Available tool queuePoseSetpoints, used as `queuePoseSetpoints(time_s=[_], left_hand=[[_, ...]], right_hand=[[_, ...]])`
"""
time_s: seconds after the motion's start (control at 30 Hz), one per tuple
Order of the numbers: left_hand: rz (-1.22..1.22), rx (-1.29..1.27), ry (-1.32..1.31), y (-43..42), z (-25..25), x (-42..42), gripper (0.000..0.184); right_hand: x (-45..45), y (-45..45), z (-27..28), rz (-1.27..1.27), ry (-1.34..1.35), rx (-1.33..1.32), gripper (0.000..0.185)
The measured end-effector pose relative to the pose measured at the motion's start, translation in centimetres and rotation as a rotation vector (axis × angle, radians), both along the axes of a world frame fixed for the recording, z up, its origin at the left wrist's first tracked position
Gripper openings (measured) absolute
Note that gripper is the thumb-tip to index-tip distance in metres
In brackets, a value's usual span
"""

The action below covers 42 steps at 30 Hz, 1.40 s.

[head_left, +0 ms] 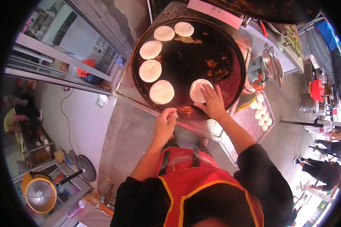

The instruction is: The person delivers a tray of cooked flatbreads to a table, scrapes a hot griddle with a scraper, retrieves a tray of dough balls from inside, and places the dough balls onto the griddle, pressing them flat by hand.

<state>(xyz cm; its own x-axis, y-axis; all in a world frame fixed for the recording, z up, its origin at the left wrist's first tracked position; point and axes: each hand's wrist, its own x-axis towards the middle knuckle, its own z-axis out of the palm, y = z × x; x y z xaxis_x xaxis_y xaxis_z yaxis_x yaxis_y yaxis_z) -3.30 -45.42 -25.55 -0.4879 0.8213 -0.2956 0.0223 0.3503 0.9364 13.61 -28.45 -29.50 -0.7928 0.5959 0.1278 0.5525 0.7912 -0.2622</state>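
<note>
A large round black griddle (pixel 185 62) lies ahead of me, its surface marked with brown patches. My right hand (pixel 213 103) rests on a pale round dough flatbread (pixel 195 90) near the griddle's front right, fingers spread over its right side. Several other flatbreads, such as the nearest one (pixel 161 92) and the one at the back (pixel 183 29), form a curve along the left and back rim. My left hand (pixel 165 123) hovers at the front edge, its fingers curled in with nothing visible in them, just below the nearest flatbread.
Right of the griddle, a metal tray (pixel 267 109) holds several white, egg-shaped pieces. Beyond it are a metal pot (pixel 272 62) with utensils and a red basin (pixel 316 90). A dark round lid (pixel 269 9) hangs at the top. A yellow lamp (pixel 40 193) stands lower left; people (pixel 322 170) are far right.
</note>
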Motion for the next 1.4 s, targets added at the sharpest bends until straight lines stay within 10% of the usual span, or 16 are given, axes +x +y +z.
queuePoseSetpoints(time_s=[0.27,0.6,0.8,1.13,1.27,1.4], left_hand=[[-0.029,-0.009,0.024,0.6,-0.9,0.9,0.022],[-0.093,-0.001,0.040,1.0,-2.0,1.8,0.024],[-0.038,0.005,0.050,0.8,-1.7,1.7,0.024],[-0.273,0.161,0.373,-0.3,-1.2,-0.1,0.029],[-0.068,0.034,0.179,-3.5,1.4,-2.1,0.018],[0.079,-0.040,0.146,-5.7,1.8,-4.2,0.016]], right_hand=[[0.7,1.3,-3.1,-0.240,0.268,-0.401,0.012],[-1.0,1.1,-2.9,-0.123,0.201,-0.041,0.011],[0.6,4.2,-3.0,-0.729,1.077,-1.000,0.011],[-0.5,-6.5,8.0,-0.003,0.665,-1.050,0.012],[1.0,-1.4,0.1,-0.133,0.217,-0.162,0.039],[1.3,-1.8,-3.7,-0.088,0.077,0.016,0.052]])
